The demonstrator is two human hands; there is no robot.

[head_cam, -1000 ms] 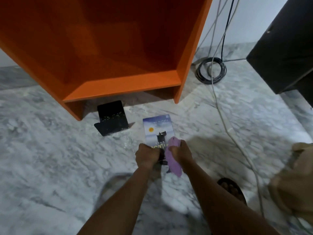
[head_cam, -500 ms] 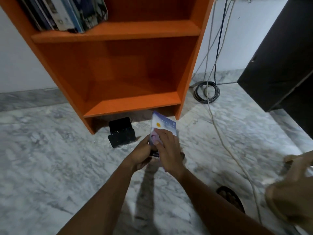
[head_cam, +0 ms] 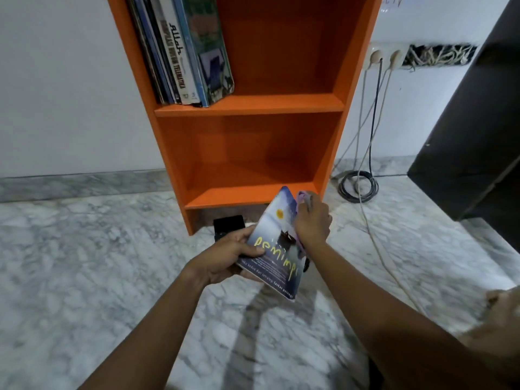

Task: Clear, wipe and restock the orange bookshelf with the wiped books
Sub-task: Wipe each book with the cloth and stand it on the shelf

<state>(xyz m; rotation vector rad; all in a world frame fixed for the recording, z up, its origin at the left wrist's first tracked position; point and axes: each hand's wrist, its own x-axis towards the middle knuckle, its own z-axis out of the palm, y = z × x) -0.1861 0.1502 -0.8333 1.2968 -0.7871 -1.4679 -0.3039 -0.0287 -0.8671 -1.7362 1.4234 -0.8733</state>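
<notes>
From the head camera, the book (head_cam: 277,249) is held tilted above the marble floor (head_cam: 84,263), just in front of the orange bookshelf (head_cam: 247,104), at 6 o'clock from its bare bottom shelf. The left hand (head_cam: 225,254) grips the book at its 8 o'clock edge, thumb on the cover and fingers curled underneath. The right hand (head_cam: 311,220), at the book's 2 o'clock, is curled round a purple cloth (head_cam: 301,197) and presses it against the cover. A row of books (head_cam: 183,52) leans in the upper shelf at 11 o'clock. A black stand (head_cam: 228,225) sits on the floor at the left hand's 12 o'clock. A coiled cable (head_cam: 357,182) lies at 3 o'clock from the bookshelf's base.
</notes>
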